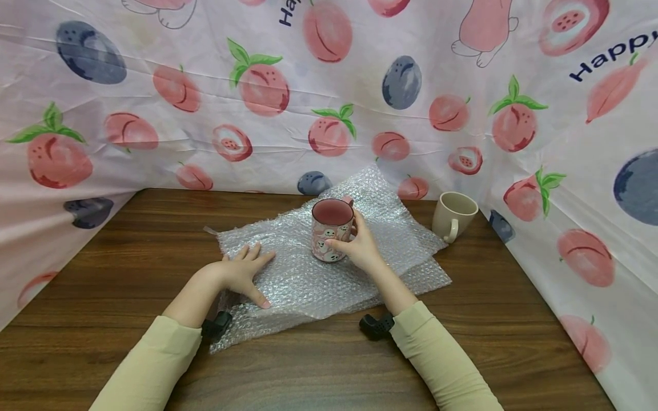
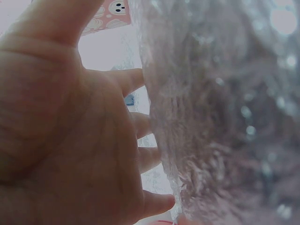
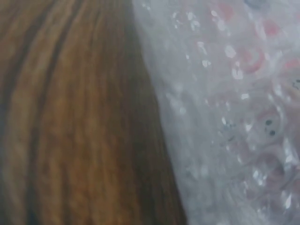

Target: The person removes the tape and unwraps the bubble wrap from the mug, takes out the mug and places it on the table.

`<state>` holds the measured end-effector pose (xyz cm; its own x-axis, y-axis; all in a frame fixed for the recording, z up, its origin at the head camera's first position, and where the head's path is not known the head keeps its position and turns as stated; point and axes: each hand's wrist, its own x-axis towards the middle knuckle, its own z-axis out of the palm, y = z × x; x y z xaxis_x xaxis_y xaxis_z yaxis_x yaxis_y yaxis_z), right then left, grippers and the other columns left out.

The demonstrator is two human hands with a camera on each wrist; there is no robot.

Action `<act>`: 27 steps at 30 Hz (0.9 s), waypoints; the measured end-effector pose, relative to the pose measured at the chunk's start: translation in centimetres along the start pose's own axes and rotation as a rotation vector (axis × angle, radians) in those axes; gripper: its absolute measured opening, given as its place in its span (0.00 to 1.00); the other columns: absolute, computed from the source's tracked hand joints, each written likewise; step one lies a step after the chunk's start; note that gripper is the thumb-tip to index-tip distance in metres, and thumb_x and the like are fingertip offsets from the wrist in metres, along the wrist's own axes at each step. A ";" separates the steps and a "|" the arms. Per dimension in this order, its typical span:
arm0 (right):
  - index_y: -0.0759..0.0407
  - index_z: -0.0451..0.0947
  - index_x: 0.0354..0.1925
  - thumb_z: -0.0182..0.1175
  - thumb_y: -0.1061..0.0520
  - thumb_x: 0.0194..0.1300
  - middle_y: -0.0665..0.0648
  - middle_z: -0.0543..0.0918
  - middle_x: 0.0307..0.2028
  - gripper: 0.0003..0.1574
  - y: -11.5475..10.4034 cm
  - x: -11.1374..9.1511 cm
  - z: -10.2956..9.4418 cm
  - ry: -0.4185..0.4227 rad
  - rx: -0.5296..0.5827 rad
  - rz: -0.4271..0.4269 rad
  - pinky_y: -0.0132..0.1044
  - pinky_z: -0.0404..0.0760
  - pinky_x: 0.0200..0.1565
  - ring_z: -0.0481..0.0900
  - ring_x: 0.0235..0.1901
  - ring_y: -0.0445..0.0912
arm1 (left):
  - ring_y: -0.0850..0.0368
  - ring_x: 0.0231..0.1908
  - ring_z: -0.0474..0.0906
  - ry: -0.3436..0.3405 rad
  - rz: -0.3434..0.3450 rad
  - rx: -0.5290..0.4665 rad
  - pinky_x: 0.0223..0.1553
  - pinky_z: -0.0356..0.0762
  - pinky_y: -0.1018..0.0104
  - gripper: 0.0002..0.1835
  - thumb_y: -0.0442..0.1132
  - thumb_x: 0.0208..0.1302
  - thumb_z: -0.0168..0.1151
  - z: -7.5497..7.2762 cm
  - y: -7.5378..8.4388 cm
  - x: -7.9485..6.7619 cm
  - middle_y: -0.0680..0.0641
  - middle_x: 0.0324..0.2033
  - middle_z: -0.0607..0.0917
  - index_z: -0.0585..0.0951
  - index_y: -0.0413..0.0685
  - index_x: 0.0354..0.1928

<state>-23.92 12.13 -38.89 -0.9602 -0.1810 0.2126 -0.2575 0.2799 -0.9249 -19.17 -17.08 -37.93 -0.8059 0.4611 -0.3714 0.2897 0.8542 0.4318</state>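
A pink mug with a skull-like pattern and dark rim stands upright over the sheets of bubble wrap. My right hand grips it from the right, thumb across its front and fingers at the handle side. To the left, my left hand lies with fingers spread on the wrap's left part. The left wrist view has the palm close up, fingertips at the bubble wrap, and part of the patterned mug at the top. In the right wrist view, bubble wrap fills the right side; the hand is out of sight there.
A cream mug stands at the back right, beside the wrap's corner, its handle towards me. Brown wood-grain table extends around the wrap. A fruit-printed cloth hangs behind and along both sides.
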 end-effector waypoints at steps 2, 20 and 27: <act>0.51 0.53 0.72 0.74 0.58 0.51 0.58 0.68 0.63 0.57 0.0 0.0 0.0 0.007 0.003 0.002 0.50 0.75 0.52 0.68 0.61 0.55 | 0.29 0.68 0.26 0.001 -0.001 -0.003 0.56 0.27 0.24 0.68 0.66 0.39 0.74 0.0 0.0 0.0 0.29 0.71 0.35 0.46 0.45 0.76; 0.61 0.54 0.71 0.75 0.64 0.49 0.65 0.70 0.61 0.57 -2.3 -1.3 -0.3 0.059 0.038 -0.064 0.51 0.72 0.55 0.70 0.58 0.60 | 0.29 0.68 0.26 0.002 0.001 -0.011 0.57 0.28 0.24 0.67 0.64 0.40 0.75 0.0 0.3 0.0 0.29 0.71 0.35 0.46 0.45 0.75; 0.54 0.57 0.70 0.78 0.60 0.46 0.60 0.73 0.58 0.58 -0.8 -0.3 -0.5 0.129 0.033 -0.054 0.49 0.75 0.53 0.73 0.55 0.55 | 0.29 0.68 0.26 0.004 0.004 -0.013 0.56 0.27 0.24 0.67 0.64 0.40 0.75 0.0 0.2 0.0 0.29 0.71 0.35 0.47 0.44 0.75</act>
<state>-23.50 12.41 -38.05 -0.9516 -0.0712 0.2991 -0.3074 0.2419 -0.9203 -19.09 -16.95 -37.81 -0.8065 0.4639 -0.3666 0.2866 0.8490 0.4439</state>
